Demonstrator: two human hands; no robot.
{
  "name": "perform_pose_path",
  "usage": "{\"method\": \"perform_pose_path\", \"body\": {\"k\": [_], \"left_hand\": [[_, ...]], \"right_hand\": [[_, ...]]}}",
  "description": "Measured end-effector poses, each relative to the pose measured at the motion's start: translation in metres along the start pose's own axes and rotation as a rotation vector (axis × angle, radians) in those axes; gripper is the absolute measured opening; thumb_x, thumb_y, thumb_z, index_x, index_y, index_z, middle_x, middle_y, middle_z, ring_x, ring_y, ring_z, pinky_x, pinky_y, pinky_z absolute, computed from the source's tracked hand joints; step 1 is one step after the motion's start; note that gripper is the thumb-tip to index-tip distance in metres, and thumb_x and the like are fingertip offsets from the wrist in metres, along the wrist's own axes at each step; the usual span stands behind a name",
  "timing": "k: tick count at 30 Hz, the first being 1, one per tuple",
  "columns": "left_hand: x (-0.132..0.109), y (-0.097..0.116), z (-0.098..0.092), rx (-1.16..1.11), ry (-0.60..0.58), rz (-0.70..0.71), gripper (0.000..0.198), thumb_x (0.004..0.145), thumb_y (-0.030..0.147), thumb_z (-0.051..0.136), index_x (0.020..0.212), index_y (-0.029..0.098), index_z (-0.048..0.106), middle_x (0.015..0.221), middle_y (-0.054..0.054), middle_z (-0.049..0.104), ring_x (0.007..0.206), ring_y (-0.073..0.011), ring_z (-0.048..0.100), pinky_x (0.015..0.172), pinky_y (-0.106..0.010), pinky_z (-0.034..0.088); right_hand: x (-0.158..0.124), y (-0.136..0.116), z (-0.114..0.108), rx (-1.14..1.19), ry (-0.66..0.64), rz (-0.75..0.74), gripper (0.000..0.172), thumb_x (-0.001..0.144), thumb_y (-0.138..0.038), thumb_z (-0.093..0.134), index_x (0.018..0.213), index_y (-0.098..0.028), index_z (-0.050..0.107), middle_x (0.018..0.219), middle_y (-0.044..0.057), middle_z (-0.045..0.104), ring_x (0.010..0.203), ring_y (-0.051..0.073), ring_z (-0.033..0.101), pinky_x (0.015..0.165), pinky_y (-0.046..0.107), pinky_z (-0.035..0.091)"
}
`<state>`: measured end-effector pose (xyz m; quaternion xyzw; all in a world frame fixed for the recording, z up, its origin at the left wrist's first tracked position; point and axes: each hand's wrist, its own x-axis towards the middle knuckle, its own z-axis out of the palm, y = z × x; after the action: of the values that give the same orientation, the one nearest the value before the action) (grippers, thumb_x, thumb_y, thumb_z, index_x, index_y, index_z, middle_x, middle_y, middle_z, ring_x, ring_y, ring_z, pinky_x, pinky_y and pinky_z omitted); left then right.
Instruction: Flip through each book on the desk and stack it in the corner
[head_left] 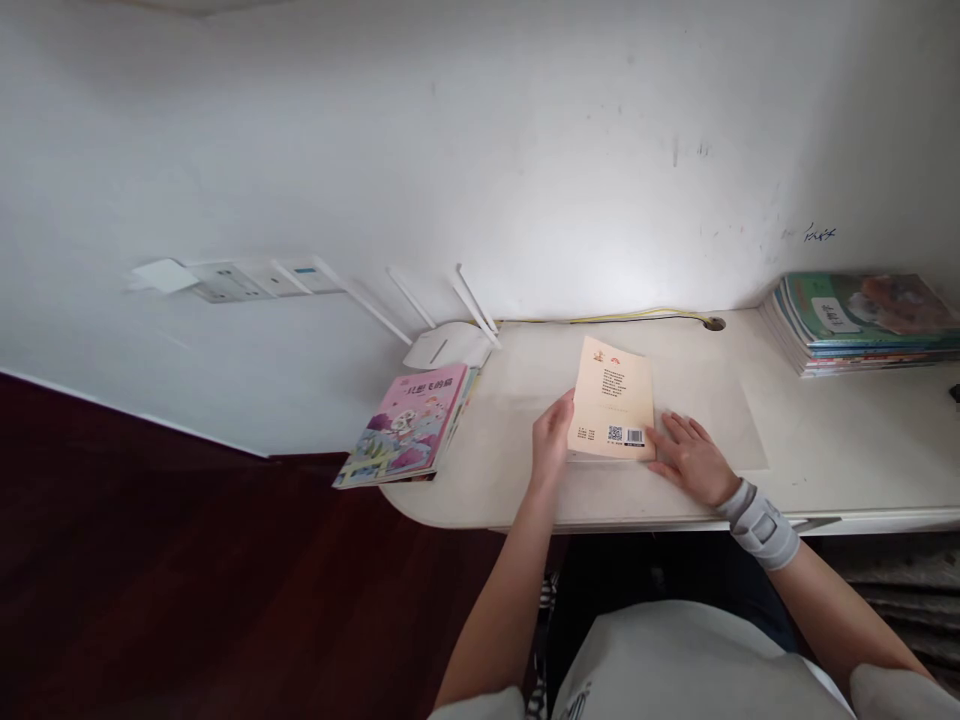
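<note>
A cream-coloured book (611,400) with its back cover up, showing printed lines, a QR code and a barcode, is in front of me over the white desk. My left hand (553,432) grips its left edge, fingers partly hidden behind it. Flat on the desk at the book's lower right corner lies my right hand (694,460), fingers spread, the nearest ones at the book's edge. Under the book and right hand is a clear plastic sheet (739,425). A grey brace wraps the right wrist.
At the desk's left end, a pile of books with a pink cover (412,415) overhangs the edge, beside a white router (448,347) with raised antennas. A stack of books (840,320) stands at the right by the wall. A cable hole (714,323) is at the back.
</note>
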<state>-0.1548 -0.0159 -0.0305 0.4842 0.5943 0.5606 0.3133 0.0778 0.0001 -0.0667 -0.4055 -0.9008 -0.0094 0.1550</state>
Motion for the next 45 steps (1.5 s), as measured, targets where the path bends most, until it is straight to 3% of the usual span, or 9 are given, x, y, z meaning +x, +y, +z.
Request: {"method": "perform_pose_path", "body": {"k": [3, 7, 12, 16, 23, 28, 32, 38, 45], "left_hand": [[-0.01, 0.007, 0.013, -0.218, -0.096, 0.083, 0.059, 0.089, 0.053, 0.035, 0.136, 0.018, 0.041, 0.138, -0.01, 0.048, 0.127, -0.0256, 0.045, 0.101, -0.038, 0.041], [-0.017, 0.012, 0.047, 0.052, -0.073, 0.22, 0.073, 0.087, 0.037, 0.05, 0.147, 0.026, 0.011, 0.149, -0.007, 0.033, 0.134, -0.0216, 0.035, 0.109, -0.035, 0.033], [-0.021, 0.02, 0.093, 0.439, -0.168, 0.655, 0.055, 0.091, 0.011, 0.029, 0.143, 0.028, 0.028, 0.15, -0.004, 0.03, 0.141, -0.0201, 0.018, 0.114, -0.041, 0.025], [-0.024, 0.022, 0.115, 0.525, -0.242, 0.781, 0.052, 0.091, 0.008, 0.029, 0.139, 0.027, 0.038, 0.143, -0.007, 0.042, 0.139, -0.0225, 0.023, 0.111, -0.046, 0.029], [-0.026, 0.025, 0.12, 0.584, -0.204, 0.776, 0.041, 0.092, 0.013, 0.031, 0.125, 0.023, 0.053, 0.139, -0.011, 0.046, 0.138, -0.0234, 0.027, 0.108, -0.048, 0.032], [-0.036, 0.037, 0.107, 0.795, -0.029, 0.857, 0.041, 0.087, 0.012, 0.04, 0.124, 0.023, 0.055, 0.138, -0.012, 0.048, 0.14, -0.0278, 0.017, 0.112, -0.058, 0.011], [-0.041, 0.044, 0.101, 0.925, -0.005, 0.868, 0.047, 0.087, 0.012, 0.041, 0.133, 0.024, 0.046, 0.141, -0.011, 0.044, 0.141, -0.0281, 0.014, 0.112, -0.06, 0.007], [-0.026, 0.032, 0.11, 0.939, -0.427, 0.884, 0.055, 0.086, 0.003, 0.036, 0.136, 0.024, 0.042, 0.146, -0.011, 0.036, 0.14, -0.029, 0.017, 0.107, -0.052, 0.032], [-0.026, 0.018, 0.122, 0.963, -0.464, 0.91, 0.031, 0.087, 0.012, 0.047, 0.113, 0.02, 0.061, 0.139, -0.011, 0.047, 0.139, -0.0324, 0.021, 0.105, -0.058, 0.031]], "right_hand": [[0.001, 0.001, 0.002, 0.056, 0.024, -0.001, 0.049, 0.09, -0.048, 0.042, 0.131, -0.02, 0.051, 0.136, 0.017, 0.048, 0.129, 0.029, 0.041, 0.103, 0.047, 0.035], [0.0, 0.011, 0.0, 0.125, 0.121, 0.114, 0.042, 0.095, -0.036, 0.032, 0.126, -0.017, 0.054, 0.13, 0.016, 0.054, 0.124, 0.026, 0.046, 0.101, 0.046, 0.037], [-0.023, 0.036, -0.004, -0.03, 0.201, 0.349, 0.046, 0.092, -0.038, 0.038, 0.128, -0.012, 0.049, 0.134, 0.021, 0.049, 0.127, 0.033, 0.041, 0.101, 0.053, 0.032], [-0.04, 0.047, -0.01, -0.004, 0.158, 0.416, 0.049, 0.091, -0.041, 0.04, 0.127, -0.008, 0.049, 0.132, 0.024, 0.049, 0.125, 0.035, 0.043, 0.101, 0.055, 0.031], [-0.03, 0.029, -0.051, 0.61, 0.482, 0.252, 0.038, 0.094, -0.034, 0.038, 0.127, -0.018, 0.049, 0.123, 0.013, 0.058, 0.106, 0.02, 0.059, 0.091, 0.037, 0.049], [-0.015, 0.01, -0.064, 0.796, 0.489, 0.184, 0.026, 0.093, -0.032, 0.043, 0.105, -0.02, 0.063, 0.103, 0.008, 0.068, 0.099, 0.019, 0.062, 0.088, 0.035, 0.05], [-0.01, 0.011, -0.057, 0.867, 0.493, 0.257, 0.032, 0.092, -0.035, 0.045, 0.116, -0.019, 0.057, 0.106, 0.009, 0.067, 0.096, 0.018, 0.064, 0.086, 0.034, 0.051], [-0.029, 0.046, -0.029, 0.355, 0.386, 0.421, 0.046, 0.092, -0.04, 0.038, 0.127, -0.011, 0.049, 0.121, 0.019, 0.059, 0.115, 0.027, 0.055, 0.096, 0.046, 0.043], [-0.044, 0.05, -0.008, -0.077, 0.08, 0.397, 0.065, 0.087, -0.051, 0.046, 0.127, 0.0, 0.049, 0.135, 0.026, 0.045, 0.127, 0.034, 0.042, 0.104, 0.049, 0.033]]}}
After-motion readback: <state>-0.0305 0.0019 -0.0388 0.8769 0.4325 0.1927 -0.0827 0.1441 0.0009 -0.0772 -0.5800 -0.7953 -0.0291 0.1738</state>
